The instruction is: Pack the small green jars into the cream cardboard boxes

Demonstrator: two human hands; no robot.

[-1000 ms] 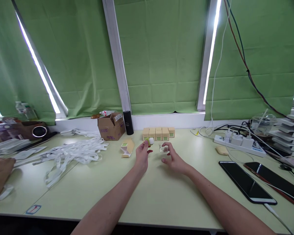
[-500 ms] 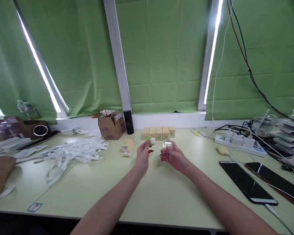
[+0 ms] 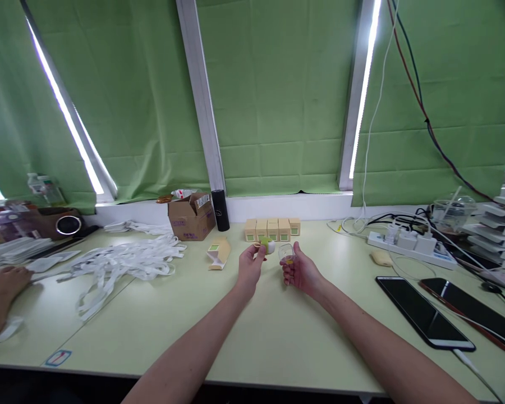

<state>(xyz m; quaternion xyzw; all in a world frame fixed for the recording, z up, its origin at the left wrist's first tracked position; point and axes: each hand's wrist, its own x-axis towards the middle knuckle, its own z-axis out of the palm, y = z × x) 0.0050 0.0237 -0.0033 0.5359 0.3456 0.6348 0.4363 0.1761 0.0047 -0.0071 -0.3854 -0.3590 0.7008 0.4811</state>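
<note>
My left hand [image 3: 249, 269] is raised over the pale green table [image 3: 252, 336], its fingers pinched on a small white and green object [image 3: 268, 246]. Close to its right, my right hand [image 3: 302, 274] grips a small clear plastic case [image 3: 287, 252], held upright. The two items sit a few centimetres apart. Just behind them a row of several small tan boxes [image 3: 272, 229] with green labels stands on the table. An opened tan box [image 3: 219, 253] lies flat to the left of my left hand.
A brown cardboard box [image 3: 191, 216] and a black cylinder [image 3: 220, 210] stand by the window sill. White straps [image 3: 122, 262] are heaped at the left, where another person's hand [image 3: 4, 281] rests. Two phones [image 3: 425, 313] and a power strip [image 3: 408, 246] lie at the right.
My right hand lifted the clear case off the table and turned it upright. Both hands have drawn closer together, the left one shifting slightly right with its white and green object.
</note>
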